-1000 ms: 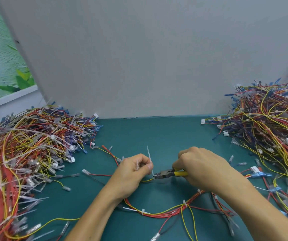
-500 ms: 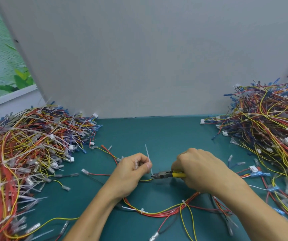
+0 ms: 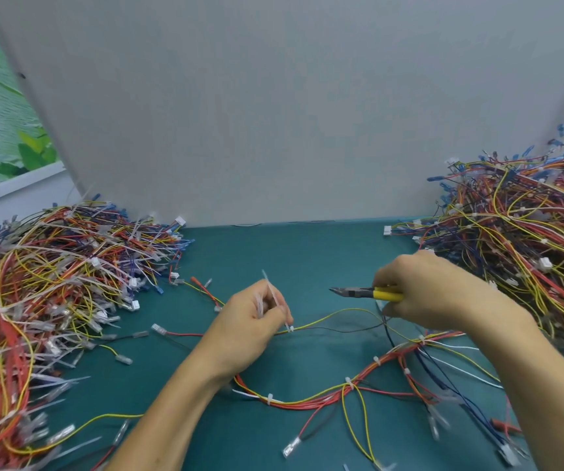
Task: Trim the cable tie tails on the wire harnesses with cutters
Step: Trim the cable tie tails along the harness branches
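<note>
A wire harness (image 3: 324, 396) of red, yellow and white wires lies across the teal mat (image 3: 291, 253) in front of me. My left hand (image 3: 250, 321) pinches a white cable tie tail (image 3: 268, 287) that sticks up between its fingers, close to the tie head (image 3: 289, 328) on a yellow and black wire pair. My right hand (image 3: 433, 290) grips the yellow-handled cutters (image 3: 365, 293). Their jaws point left, closed or nearly so, well clear of the tie.
A large heap of harnesses with long white tie tails (image 3: 46, 294) fills the left side. Another heap (image 3: 525, 239) rises at the right. A grey panel (image 3: 274, 113) closes off the back. Loose terminals lie near the front edge.
The cutters have pulled away to the right from the tie, and both hands have moved apart. The left hand now holds the tail, which looks separated from the tie head.
</note>
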### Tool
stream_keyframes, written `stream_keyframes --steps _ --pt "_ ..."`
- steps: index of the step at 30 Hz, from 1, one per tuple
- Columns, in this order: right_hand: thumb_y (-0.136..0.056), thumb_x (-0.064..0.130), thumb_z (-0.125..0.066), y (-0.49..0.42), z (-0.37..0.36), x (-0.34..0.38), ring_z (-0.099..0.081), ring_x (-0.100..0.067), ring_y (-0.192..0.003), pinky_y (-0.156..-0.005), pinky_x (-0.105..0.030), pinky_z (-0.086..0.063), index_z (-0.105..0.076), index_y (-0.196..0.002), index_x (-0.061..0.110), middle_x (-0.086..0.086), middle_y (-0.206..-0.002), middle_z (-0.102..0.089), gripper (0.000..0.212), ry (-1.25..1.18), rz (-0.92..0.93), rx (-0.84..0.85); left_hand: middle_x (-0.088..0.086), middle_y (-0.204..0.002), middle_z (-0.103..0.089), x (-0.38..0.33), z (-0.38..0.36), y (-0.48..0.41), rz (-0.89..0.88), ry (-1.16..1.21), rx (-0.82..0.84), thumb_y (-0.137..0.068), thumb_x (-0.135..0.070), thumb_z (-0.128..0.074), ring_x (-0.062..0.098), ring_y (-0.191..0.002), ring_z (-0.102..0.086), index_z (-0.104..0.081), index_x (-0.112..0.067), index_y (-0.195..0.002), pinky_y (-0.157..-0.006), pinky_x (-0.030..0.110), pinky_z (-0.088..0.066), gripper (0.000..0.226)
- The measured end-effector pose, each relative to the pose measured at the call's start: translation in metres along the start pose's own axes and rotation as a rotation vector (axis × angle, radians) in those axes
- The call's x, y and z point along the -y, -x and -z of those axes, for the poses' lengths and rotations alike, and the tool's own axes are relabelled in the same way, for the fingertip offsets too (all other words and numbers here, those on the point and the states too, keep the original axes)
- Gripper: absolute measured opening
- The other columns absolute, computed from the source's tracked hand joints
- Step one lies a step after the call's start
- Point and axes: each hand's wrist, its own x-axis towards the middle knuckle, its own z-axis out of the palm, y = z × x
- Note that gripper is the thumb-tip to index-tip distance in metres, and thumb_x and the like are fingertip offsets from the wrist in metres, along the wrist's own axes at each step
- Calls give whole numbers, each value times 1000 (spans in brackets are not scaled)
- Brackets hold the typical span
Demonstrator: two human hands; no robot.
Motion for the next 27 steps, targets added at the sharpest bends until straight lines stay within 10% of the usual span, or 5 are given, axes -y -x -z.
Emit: stream_keyframes --steps 14,27 --pt "-74 19 -74 3 -18 -6 -47 -13 -63 -49 -24 -32 -47 -63 26 7 -70 -48 30 71 -50 300 -8 -80 -60 -47 -33 45 -40 -684 601 -85 -28 -48 12 -78 -53 -54 -28 -88 -73 31 -48 8" --pt "-75 25 -66 -4 -23 -5 -56 -28 -78 -64 -33 -49 -53 -75 25 2 -72 -51 13 7 67 126 5 -92 -68 -50 -16 39 17 -398 731 -80 -50 -60 11 -78 -59 -63 -10 -98 -87 45 -51 44"
